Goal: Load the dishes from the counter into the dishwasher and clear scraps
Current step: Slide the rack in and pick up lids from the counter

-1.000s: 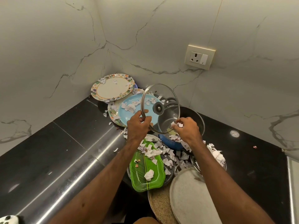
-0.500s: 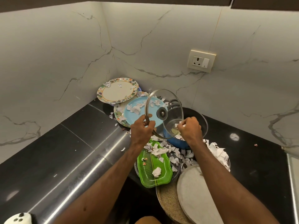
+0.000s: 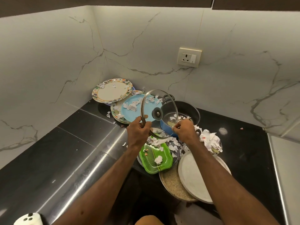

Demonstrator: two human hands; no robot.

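Lid: the glass lid (image 3: 158, 113) is clear and round, with a metal band round its edge and a dark knob with a shiny middle at its centre.
Lid position: it is held off the counter (image 3: 65, 143), tilted steeply, in front of the blue plate (image 3: 131, 114) and the pot (image 3: 191, 109), both of which show through the glass.
Left hand: the left hand (image 3: 138, 133) grips the lid's lower rim, with the thumb lying on the glass face and the fingers curled under the band.
Right hand: the right hand (image 3: 185, 131) is at the pot's near rim, its fingers bunched and pinching a pale bit of the paper scraps (image 3: 209, 138).
Pot: blue outside and dark inside, with a few scraps lying in it.
Scraps: torn white paper is heaped to the right of the pot, strewn between the two hands and scattered over the plates.
Green tray: the green tray (image 3: 155, 157) lies just below the hands, with a few scraps on it.
Other dishes: a flowered plate (image 3: 112, 90) leans in the corner, and a grey plate (image 3: 194, 176) overlaps a speckled plate (image 3: 170, 184) near the counter's front edge.
Wall: pale marble, with a socket (image 3: 189, 57) on it.
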